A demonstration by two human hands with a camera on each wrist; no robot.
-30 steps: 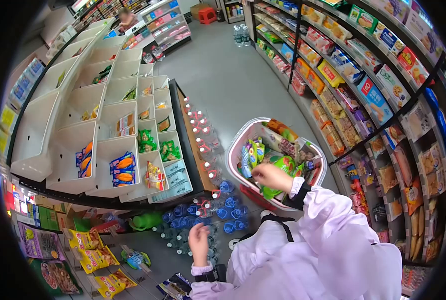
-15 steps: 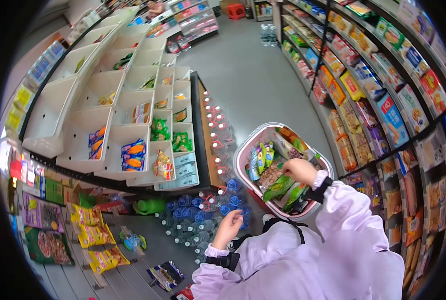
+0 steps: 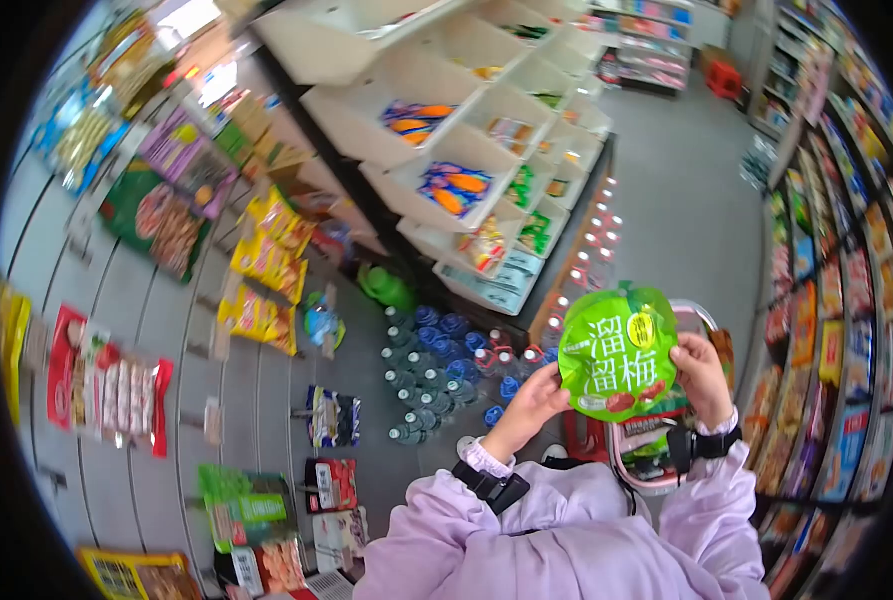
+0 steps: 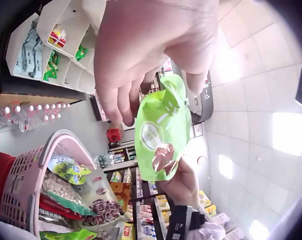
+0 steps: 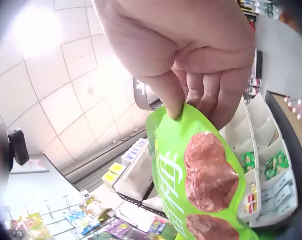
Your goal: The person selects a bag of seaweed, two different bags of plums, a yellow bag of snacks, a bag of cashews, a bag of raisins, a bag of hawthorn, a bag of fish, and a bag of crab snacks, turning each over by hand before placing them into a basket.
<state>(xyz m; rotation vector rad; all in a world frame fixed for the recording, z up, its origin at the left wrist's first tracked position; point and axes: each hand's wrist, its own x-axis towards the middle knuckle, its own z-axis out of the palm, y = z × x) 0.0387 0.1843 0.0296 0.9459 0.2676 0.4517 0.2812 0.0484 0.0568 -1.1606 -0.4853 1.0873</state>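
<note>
A bright green bag of dried plums hangs in front of the body, its printed face toward the head camera. The right hand pinches its right edge; in the right wrist view the thumb presses on the bag's face, with the fingers behind. At the opposite edge, the left hand grips the bag between thumb and fingers. Behind and below stands a pink shopping basket, holding several snack packs; in the head view the bag and right hand partly cover it.
White tilted snack bins stand ahead, with bottles on the floor beside them. Packaged goods fill the shelves on the right. Snack bags hang on a slatted wall at the left. A red stool stands far back.
The right hand has come up out of the basket with the green bag, and the left hand has risen to its other edge. The head view has swung left toward the slatted wall.
</note>
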